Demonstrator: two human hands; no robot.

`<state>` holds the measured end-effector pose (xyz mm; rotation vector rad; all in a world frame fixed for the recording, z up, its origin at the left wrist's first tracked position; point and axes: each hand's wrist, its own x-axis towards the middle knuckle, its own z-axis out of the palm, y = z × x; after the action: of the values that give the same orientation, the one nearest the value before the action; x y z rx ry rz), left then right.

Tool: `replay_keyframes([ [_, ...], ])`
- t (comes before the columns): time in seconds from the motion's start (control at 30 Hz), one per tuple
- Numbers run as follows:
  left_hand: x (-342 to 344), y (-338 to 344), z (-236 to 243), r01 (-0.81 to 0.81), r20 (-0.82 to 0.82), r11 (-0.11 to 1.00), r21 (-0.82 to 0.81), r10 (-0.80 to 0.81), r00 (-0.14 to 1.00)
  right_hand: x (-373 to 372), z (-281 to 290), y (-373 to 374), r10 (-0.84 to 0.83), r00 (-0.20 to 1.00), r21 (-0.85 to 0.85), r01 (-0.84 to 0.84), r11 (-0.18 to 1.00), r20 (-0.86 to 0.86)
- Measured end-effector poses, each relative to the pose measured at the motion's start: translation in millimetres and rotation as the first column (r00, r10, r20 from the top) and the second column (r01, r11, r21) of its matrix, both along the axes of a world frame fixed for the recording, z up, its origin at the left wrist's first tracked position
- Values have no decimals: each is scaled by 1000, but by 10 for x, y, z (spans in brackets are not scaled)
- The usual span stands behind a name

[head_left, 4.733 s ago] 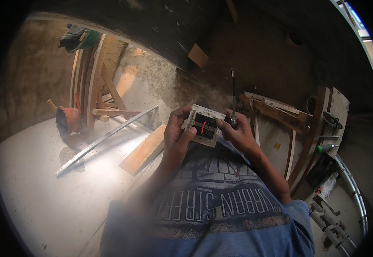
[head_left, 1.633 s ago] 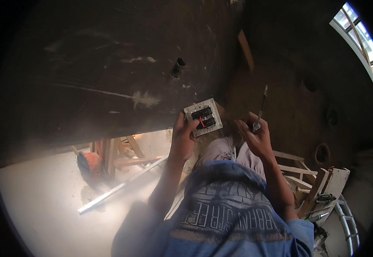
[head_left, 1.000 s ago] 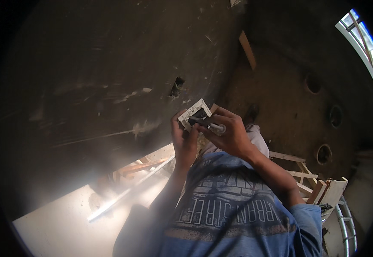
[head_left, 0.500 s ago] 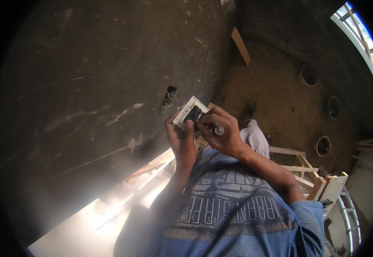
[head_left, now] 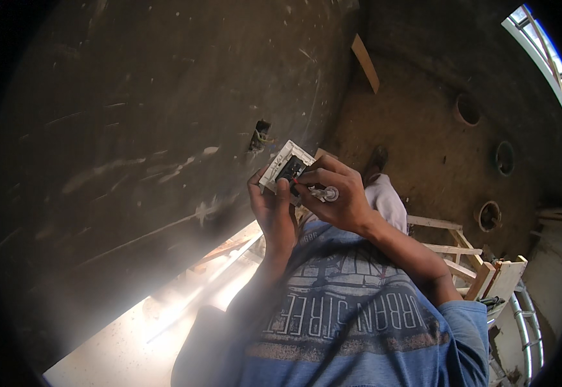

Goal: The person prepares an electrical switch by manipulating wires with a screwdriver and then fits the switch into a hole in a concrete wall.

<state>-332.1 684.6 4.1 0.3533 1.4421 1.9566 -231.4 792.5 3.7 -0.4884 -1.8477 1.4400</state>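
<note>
A white electrical faceplate (head_left: 287, 155) is turned with its black back toward me, tilted, in front of the dark wall. My left hand (head_left: 276, 209) grips its near-left edge, thumb on the black part. A screwdriver with a clear handle (head_left: 327, 193) is pinched in my right hand (head_left: 342, 197), its front end directed at the back of the faceplate. Something small and red shows by the right fingertips; whether it belongs to the screwdriver or is a wire, I cannot tell. Just beyond the faceplate, a recessed wall box (head_left: 259, 136) has loose wires in it.
The dark plastered wall (head_left: 132, 129) fills the left side. Several round buckets (head_left: 489, 216) stand on the brown floor at right. A board (head_left: 365, 64) leans at the far wall corner. Wooden framing (head_left: 455, 248) and a metal ladder (head_left: 529, 329) are at lower right.
The screwdriver's handle has swung a little to the right and now shows more from the side. The faceplate has barely shifted, and both hands keep their grip.
</note>
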Motion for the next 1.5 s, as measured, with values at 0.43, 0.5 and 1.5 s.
replay_keyframes([
  [0.43, -18, -64, 1, -2, -32, 1000, 6, 3, 999, -11, 115, -122, -21, 996, -18, 23, 1000, 87],
  [0.5, 3, -50, 12, -20, -88, 1000, -7, 19, 996, -12, 98, -110, -14, 997, 15, 13, 1000, 70],
  [1.5, 5, -55, -61, -209, -510, 968, -139, 111, 853, -94, 113, -130, 9, 994, 148, -25, 989, 111],
])
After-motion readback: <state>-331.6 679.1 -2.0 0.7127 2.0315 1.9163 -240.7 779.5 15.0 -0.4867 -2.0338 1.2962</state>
